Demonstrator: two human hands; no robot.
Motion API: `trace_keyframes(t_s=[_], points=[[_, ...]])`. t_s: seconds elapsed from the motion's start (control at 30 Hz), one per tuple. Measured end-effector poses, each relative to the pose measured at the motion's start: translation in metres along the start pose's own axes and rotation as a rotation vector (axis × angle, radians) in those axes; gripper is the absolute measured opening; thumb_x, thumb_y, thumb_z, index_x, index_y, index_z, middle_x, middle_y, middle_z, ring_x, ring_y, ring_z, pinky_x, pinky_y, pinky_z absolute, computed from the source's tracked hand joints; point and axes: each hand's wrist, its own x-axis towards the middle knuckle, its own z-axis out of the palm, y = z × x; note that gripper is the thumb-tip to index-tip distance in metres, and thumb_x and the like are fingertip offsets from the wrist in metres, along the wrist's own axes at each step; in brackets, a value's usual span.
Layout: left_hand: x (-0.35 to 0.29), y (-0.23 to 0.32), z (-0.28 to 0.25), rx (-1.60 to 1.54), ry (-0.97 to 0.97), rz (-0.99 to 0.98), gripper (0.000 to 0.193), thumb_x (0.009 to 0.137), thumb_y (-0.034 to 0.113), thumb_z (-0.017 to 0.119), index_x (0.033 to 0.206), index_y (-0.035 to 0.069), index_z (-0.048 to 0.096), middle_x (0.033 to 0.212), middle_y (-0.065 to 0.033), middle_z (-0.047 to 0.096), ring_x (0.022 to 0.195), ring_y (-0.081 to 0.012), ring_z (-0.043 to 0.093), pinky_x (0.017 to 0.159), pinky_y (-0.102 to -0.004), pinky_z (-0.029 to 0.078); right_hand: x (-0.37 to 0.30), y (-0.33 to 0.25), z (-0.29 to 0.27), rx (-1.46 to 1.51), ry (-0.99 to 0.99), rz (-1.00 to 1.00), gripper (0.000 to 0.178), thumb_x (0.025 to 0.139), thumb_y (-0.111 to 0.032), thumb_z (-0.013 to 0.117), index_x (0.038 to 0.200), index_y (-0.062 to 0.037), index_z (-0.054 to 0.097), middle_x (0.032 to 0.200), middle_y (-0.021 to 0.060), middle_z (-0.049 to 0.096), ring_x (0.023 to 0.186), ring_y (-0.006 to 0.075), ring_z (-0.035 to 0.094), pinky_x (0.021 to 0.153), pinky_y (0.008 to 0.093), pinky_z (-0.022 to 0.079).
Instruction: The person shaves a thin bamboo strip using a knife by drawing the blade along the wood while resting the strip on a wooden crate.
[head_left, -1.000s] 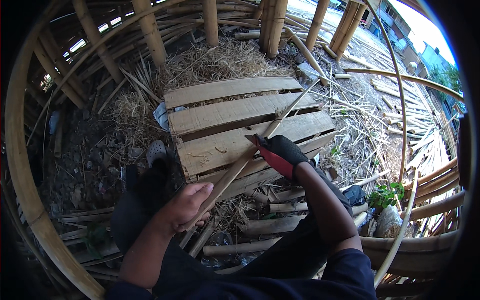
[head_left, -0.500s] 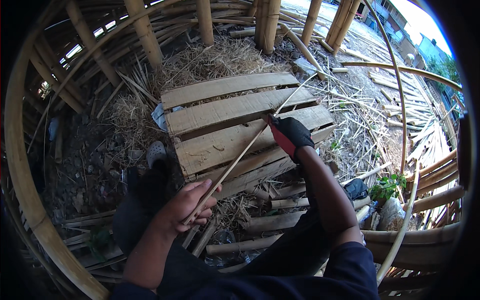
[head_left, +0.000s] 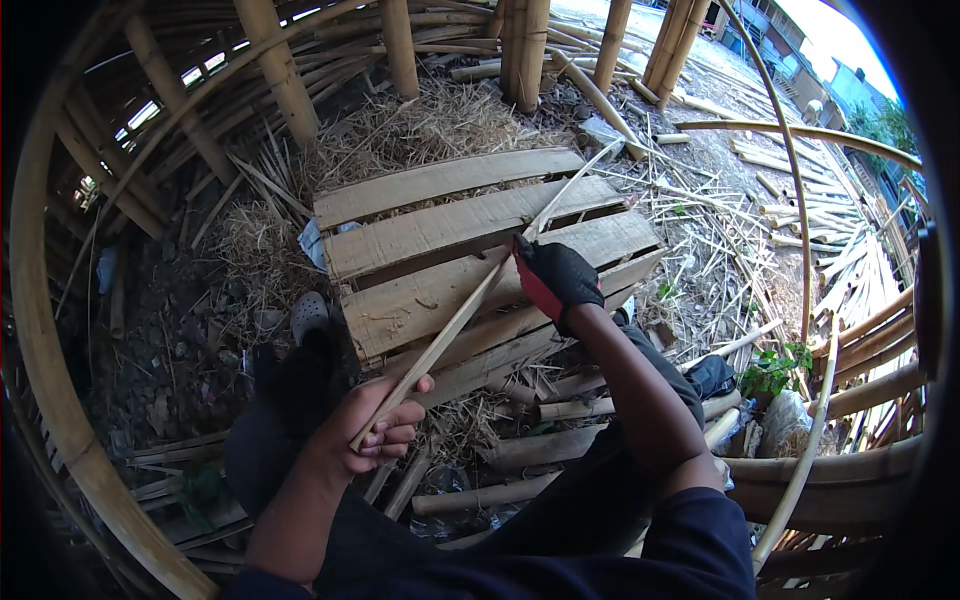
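Observation:
A long, pale bamboo strip (head_left: 455,326) slants across a slatted wooden platform (head_left: 385,325), its far end reaching past the far right corner. My bare left hand (head_left: 383,425) is closed around the strip's near end, low in front of me. Farther along, my right hand (head_left: 562,275), in a black and red glove, is closed on the strip's middle, just above the slats. A small brownish bit shows at the glove's fingertips; whether it is a separate thing I cannot make out.
Upright bamboo poles (head_left: 400,50) stand at the back. A thick curved bamboo pole (head_left: 65,400) bends along the left. Dry shavings (head_left: 430,135) lie behind the platform. Cut bamboo lengths (head_left: 480,497) lie in front, and a green plant (head_left: 778,370) grows at right.
The bamboo strip now shows a broader face. My right hand has shifted slightly left and nearer to me along with it; my left hand has lowered a little, still gripping.

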Motion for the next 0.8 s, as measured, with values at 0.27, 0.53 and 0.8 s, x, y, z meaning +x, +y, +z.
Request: trace_keyframes(t_s=[0.27,0.53,0.8], points=[[0.007,-0.003,-0.003,-0.045,-0.026,-0.041,0.021,0.108,0.021,0.027,0.111,0.007,0.042,0.052,0.0019,0.039,0.033,-0.005,0.035,0.029,-0.0174,0.028,0.006,0.007,0.005,0.103,-0.059,-0.019,0.079,0.1,-0.065,0.029,0.089,-0.0022,0.075,0.083,0.0278,0.069,0.089,0.0448,0.069,0.086,0.0506,0.052],[0.004,-0.009,0.014,0.291,0.195,0.028,0.026,0.109,0.031,0.036,0.108,0.007,0.046,0.055,0.0041,0.039,0.039,-0.004,0.036,0.035,-0.0185,0.031,0.019,0.008,-0.01,-0.071,-0.024,-0.012,0.069,0.1,-0.059,0.034,0.098,-0.0025,0.073,0.096,0.0247,0.071,0.094,0.0436,0.068,0.088,0.0479,0.052],[0.006,-0.014,0.016,0.754,0.506,0.166,0.034,0.107,0.04,0.046,0.103,0.007,0.053,0.067,0.0028,0.046,0.048,-0.0053,0.042,0.043,-0.0222,0.036,0.023,0.028,-0.02,-0.026,-0.119,0.018,0.065,0.099,-0.058,0.038,0.101,-0.0035,0.073,0.097,0.0241,0.071,0.093,0.0413,0.069,0.086,0.0468,0.052]])
